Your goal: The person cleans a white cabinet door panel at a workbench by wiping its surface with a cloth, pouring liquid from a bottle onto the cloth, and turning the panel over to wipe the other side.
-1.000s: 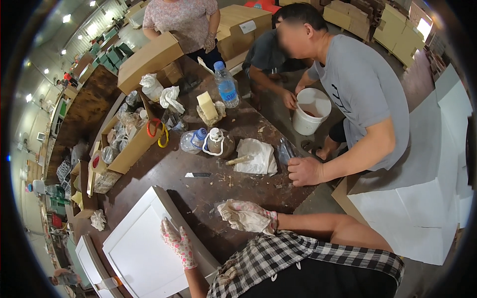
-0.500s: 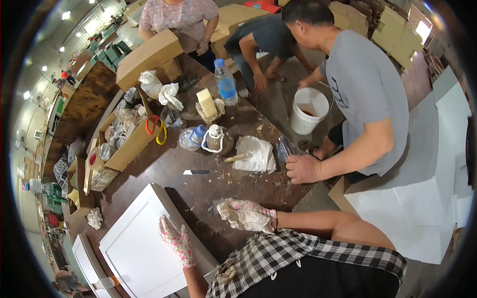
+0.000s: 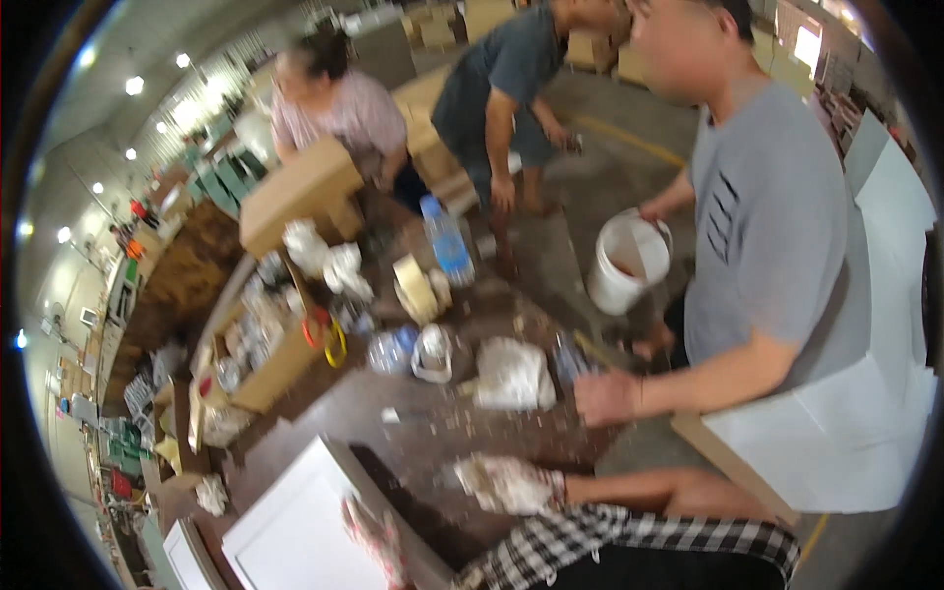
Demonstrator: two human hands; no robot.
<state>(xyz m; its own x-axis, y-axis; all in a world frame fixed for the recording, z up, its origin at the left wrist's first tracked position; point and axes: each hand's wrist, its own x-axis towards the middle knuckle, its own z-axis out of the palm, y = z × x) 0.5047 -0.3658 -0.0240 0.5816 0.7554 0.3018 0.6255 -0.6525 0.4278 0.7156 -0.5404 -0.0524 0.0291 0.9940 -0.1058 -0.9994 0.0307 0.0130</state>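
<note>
My left hand (image 3: 378, 543), in a floral-patterned glove, rests on the white panelled door or board (image 3: 285, 516), fingers spread along its right edge. The board lies on the dark worktable (image 3: 339, 405). Over the table, to the right of the board, my right hand (image 3: 551, 486) is closed on a crumpled whitish cloth (image 3: 500, 483). The cloth covers most of the fingers, and motion blurs both hands. Beyond them lie a pale-bladed cutter (image 3: 393, 416) and a white sheet or bag (image 3: 513, 374) with a thin stick by it.
Two jugs (image 3: 433, 352), a water bottle (image 3: 448, 241) and a pale block (image 3: 415, 287) stand farther back. Left, a cardboard box (image 3: 261, 379) holds wrapped odds and ends. A co-worker in grey (image 3: 767, 226) grips a white bucket (image 3: 629, 264), other hand at the table edge.
My view has tilted upward, so the table sits lower in the picture. The grey-shirted co-worker and the one behind have straightened up. My hands keep their places at the board and cloth.
</note>
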